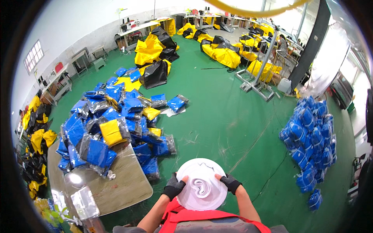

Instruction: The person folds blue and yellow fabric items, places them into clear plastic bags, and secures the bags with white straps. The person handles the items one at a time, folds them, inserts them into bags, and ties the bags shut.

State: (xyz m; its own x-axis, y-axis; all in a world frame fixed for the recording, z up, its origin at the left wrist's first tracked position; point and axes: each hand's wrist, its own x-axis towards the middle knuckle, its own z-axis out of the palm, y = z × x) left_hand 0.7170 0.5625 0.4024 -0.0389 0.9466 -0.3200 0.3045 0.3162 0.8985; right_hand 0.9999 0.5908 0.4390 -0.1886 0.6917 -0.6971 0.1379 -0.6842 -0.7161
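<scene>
In front of my body I hold a round, flat white roll point(211, 200) with a crumpled spiral at its middle; its exact kind does not show. My left hand point(174, 186), in a black fingerless glove, grips its left edge, thumb on top. On the opposite edge is my right hand point(229, 182), gloved the same way, its thumb also laid over the rim. The other fingers of both hands are mostly hidden beneath the roll. A thin dark line curves across the roll's far part. Red straps point(186, 216) cross my front just below it.
To my left, a table point(130, 186) bears a heap of blue and yellow packets point(95, 151) in clear bags. Bundled blue packs point(307, 136) are stacked at right. Yellow and black sheets point(149, 50) lie farther off, near a metal frame point(258, 73) and sewing tables point(134, 29).
</scene>
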